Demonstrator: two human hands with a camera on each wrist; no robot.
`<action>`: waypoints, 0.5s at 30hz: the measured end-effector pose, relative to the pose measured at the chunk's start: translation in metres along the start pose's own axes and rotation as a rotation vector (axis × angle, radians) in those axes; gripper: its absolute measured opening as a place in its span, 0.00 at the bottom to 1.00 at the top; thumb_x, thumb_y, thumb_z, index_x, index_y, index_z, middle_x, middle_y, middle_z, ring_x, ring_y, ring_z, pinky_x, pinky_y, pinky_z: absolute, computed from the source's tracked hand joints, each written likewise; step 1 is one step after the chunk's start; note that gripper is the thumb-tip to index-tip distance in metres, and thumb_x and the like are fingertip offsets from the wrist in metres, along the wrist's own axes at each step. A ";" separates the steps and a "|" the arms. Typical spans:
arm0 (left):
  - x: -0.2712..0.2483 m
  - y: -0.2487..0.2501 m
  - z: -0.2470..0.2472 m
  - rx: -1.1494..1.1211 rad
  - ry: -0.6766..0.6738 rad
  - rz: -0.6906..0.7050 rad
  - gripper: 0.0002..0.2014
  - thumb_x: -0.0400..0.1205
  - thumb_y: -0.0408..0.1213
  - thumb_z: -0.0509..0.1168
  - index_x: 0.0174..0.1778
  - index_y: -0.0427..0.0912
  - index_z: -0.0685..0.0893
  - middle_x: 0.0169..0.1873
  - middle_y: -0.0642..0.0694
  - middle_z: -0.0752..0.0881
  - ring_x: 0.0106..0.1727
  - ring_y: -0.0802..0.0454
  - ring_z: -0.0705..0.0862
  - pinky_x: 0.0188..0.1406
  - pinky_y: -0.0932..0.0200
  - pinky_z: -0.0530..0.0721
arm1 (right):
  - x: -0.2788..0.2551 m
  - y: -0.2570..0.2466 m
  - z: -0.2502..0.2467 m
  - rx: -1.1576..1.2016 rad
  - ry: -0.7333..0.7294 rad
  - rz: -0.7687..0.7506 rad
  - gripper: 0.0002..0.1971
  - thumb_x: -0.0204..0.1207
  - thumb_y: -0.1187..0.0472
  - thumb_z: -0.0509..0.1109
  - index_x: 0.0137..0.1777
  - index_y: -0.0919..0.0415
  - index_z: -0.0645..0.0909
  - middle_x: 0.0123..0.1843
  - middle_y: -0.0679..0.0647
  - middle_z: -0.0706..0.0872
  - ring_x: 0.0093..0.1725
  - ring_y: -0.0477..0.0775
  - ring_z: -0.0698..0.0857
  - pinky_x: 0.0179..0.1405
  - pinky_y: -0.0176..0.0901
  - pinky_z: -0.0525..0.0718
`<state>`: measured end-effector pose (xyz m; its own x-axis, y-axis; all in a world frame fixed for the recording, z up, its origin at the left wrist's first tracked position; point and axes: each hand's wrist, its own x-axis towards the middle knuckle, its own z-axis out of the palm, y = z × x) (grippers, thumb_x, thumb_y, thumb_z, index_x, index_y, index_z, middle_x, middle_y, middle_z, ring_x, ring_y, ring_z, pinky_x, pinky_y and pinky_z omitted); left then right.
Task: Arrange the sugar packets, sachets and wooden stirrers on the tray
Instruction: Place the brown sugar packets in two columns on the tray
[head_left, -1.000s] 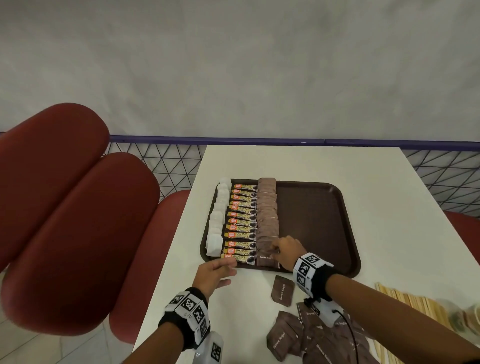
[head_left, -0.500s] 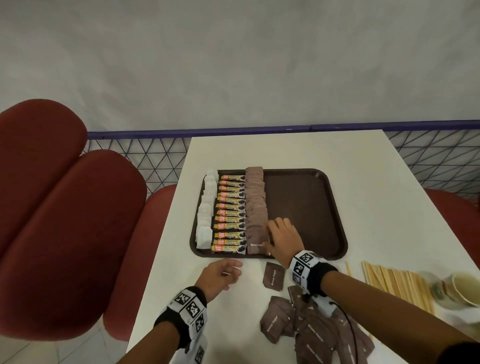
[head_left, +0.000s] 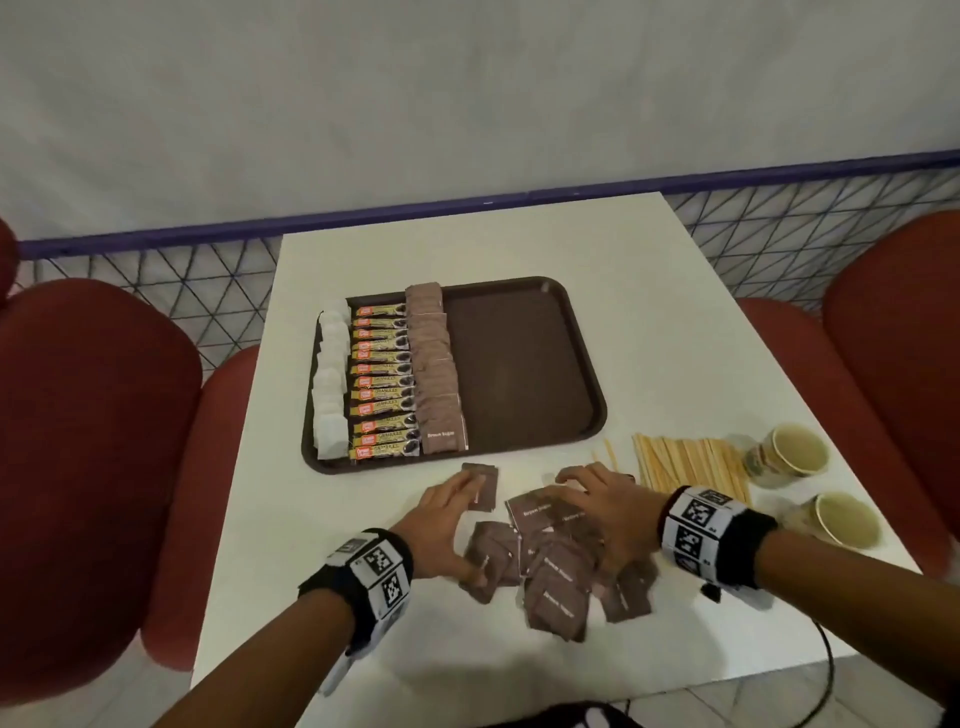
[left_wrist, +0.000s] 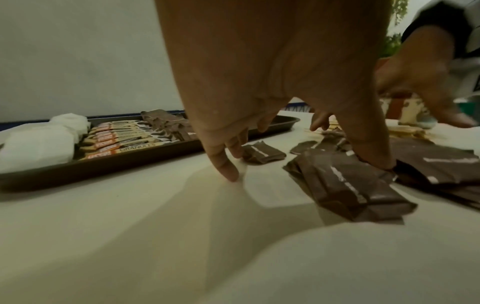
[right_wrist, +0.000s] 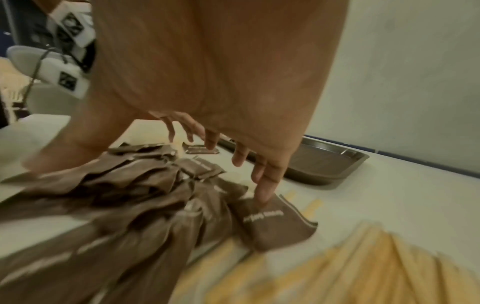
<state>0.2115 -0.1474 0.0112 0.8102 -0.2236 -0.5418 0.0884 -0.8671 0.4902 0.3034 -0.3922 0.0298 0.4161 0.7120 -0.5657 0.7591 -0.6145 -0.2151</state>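
Observation:
The brown tray (head_left: 524, 374) holds three columns: white packets (head_left: 331, 379), gold sachets (head_left: 382, 384) and brown sugar packets (head_left: 434, 369); its right half is bare. In front of it, loose brown sugar packets (head_left: 553, 569) lie in a pile on the white table. My left hand (head_left: 457, 525) is spread at the pile's left side, with the thumb (left_wrist: 374, 158) pressing one packet and the fingers beside a single packet (head_left: 480, 483). My right hand (head_left: 592, 514) lies spread over the pile, one fingertip (right_wrist: 262, 197) on a packet. Wooden stirrers (head_left: 691, 467) lie to the right.
Two paper cups (head_left: 795, 454) (head_left: 844, 519) stand right of the stirrers near the table's edge. Red seats (head_left: 88, 467) flank the table on both sides. A blue rail with wire mesh (head_left: 156, 265) runs behind the table.
My right hand has come off the tray's brown row and back onto the loose pile. The left hand moved right to the pile's edge. The head view swung right.

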 end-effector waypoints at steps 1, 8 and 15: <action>0.001 0.002 0.002 0.048 -0.005 0.002 0.60 0.66 0.52 0.78 0.83 0.46 0.42 0.83 0.48 0.43 0.82 0.46 0.49 0.81 0.53 0.54 | -0.007 0.001 0.007 -0.059 -0.033 0.003 0.61 0.53 0.36 0.79 0.82 0.48 0.47 0.81 0.58 0.55 0.78 0.63 0.57 0.79 0.62 0.58; 0.004 0.005 0.009 0.245 0.011 -0.008 0.62 0.65 0.54 0.77 0.83 0.42 0.40 0.83 0.46 0.45 0.82 0.45 0.51 0.81 0.46 0.58 | -0.001 -0.002 0.032 -0.101 0.064 0.062 0.54 0.61 0.41 0.77 0.82 0.49 0.48 0.80 0.60 0.58 0.76 0.65 0.60 0.77 0.59 0.61; 0.005 0.005 0.014 0.115 0.122 -0.013 0.50 0.71 0.50 0.74 0.83 0.43 0.51 0.81 0.47 0.54 0.79 0.47 0.56 0.79 0.57 0.57 | 0.024 -0.022 0.020 0.194 0.235 0.003 0.35 0.72 0.59 0.69 0.79 0.52 0.59 0.72 0.57 0.68 0.70 0.60 0.65 0.74 0.49 0.64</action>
<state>0.2078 -0.1591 0.0021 0.8744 -0.1625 -0.4572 0.0382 -0.9163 0.3986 0.2865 -0.3682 0.0050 0.5401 0.7550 -0.3718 0.6571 -0.6544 -0.3742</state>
